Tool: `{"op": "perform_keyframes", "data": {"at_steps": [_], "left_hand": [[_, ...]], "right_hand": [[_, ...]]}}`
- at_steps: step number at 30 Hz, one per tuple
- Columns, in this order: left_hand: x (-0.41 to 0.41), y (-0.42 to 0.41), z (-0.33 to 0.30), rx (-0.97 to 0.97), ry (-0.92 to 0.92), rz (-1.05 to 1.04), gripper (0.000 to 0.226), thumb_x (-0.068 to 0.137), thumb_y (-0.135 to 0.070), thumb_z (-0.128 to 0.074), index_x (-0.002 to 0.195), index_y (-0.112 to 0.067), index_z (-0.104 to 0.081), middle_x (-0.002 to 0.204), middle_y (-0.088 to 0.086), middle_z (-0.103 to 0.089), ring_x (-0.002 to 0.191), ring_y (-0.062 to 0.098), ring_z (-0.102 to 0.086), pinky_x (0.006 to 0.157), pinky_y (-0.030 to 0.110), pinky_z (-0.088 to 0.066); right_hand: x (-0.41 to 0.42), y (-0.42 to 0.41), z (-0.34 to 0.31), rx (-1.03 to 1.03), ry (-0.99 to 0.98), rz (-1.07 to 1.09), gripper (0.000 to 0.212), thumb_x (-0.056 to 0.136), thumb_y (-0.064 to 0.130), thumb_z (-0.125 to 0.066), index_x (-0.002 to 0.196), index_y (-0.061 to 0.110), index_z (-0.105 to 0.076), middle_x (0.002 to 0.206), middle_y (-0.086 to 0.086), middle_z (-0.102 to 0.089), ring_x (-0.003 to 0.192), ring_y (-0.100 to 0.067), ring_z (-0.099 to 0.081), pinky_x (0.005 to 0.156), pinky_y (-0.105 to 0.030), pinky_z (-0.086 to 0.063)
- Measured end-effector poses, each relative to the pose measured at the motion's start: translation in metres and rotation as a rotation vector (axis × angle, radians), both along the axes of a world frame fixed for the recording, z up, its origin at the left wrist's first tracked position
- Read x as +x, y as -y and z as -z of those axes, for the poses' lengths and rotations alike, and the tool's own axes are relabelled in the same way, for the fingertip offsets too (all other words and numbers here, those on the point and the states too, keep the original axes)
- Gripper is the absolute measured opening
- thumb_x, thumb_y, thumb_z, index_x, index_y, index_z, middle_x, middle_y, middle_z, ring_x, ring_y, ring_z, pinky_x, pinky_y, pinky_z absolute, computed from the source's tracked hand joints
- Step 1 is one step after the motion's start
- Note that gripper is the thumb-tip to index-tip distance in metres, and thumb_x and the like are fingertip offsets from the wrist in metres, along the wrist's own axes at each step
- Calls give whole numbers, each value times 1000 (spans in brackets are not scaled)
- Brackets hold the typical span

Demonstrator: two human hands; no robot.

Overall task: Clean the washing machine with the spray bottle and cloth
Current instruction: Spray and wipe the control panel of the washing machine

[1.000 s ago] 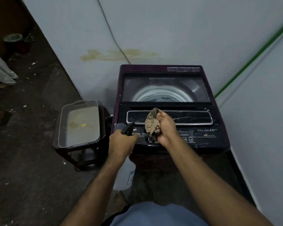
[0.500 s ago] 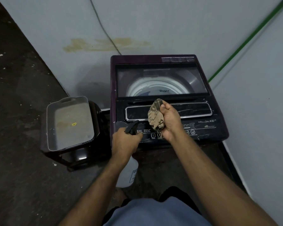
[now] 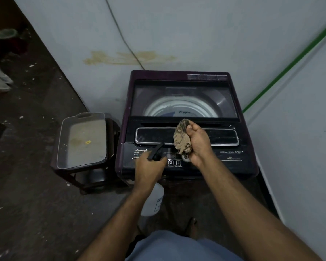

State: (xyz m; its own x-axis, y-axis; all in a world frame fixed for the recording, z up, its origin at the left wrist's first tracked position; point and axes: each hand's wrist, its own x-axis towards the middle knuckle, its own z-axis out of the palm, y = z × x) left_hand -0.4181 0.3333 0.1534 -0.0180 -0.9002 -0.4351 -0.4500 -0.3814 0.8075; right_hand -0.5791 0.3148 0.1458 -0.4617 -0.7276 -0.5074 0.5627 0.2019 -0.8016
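A dark purple top-load washing machine [image 3: 186, 81] stands against the wall, its glass lid shut over the white drum. My left hand [image 3: 149, 170] grips the neck of a white spray bottle [image 3: 153, 200]; its black nozzle points at the control panel and the body hangs below my wrist. My right hand [image 3: 198, 146] holds a bunched beige cloth [image 3: 181, 137] just above the panel, near the lid handle.
A grey plastic tray [image 3: 83, 140] with a small yellow scrap sits on a dark stool to the machine's left. A cable runs down the wall behind the machine. A green pipe slants across the right wall. The floor is dark and speckled.
The view shifted left and right a little. Both hands have kept their grips and stay over the control panel; the cloth sits slightly further right along the lid handle.
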Motion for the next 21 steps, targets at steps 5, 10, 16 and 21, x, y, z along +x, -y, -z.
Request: {"op": "perform_keyframes", "data": {"at_steps": [5, 10, 16, 21], "left_hand": [[-36, -17, 2, -39, 63, -92, 33, 85, -25, -80, 65, -9, -59, 64, 7, -60, 58, 19, -55, 55, 33, -49], [-68, -29, 5, -47, 56, -160, 31, 85, -23, -79, 70, 0, -63, 60, 5, -59, 52, 20, -55, 52, 34, -50], [-98, -44, 5, -84, 85, -187, 34, 81, -20, -80, 63, -10, -54, 60, 3, -56, 52, 17, -50, 49, 26, -39], [-112, -45, 8, -67, 66, -205, 25, 82, -18, -78, 68, -14, -58, 65, 9, -65, 57, 23, -59, 59, 47, -58]], "right_hand": [[-43, -9, 1, -18, 0, -32, 27, 108, 9, -45, 121, 17, -68, 117, -12, -73, 105, -25, -71, 95, -44, -59], [-81, -16, 1, -23, 19, -59, 28, 108, 10, -45, 128, 11, -64, 116, -12, -73, 105, -26, -71, 85, -39, -62], [-111, -20, 3, -31, 6, -100, 28, 109, 13, -45, 129, 12, -64, 114, -11, -74, 104, -27, -72, 86, -43, -62], [-122, -22, 4, -55, 6, -103, 27, 108, 8, -45, 126, 10, -65, 111, -9, -73, 101, -22, -71, 89, -39, -60]]}}
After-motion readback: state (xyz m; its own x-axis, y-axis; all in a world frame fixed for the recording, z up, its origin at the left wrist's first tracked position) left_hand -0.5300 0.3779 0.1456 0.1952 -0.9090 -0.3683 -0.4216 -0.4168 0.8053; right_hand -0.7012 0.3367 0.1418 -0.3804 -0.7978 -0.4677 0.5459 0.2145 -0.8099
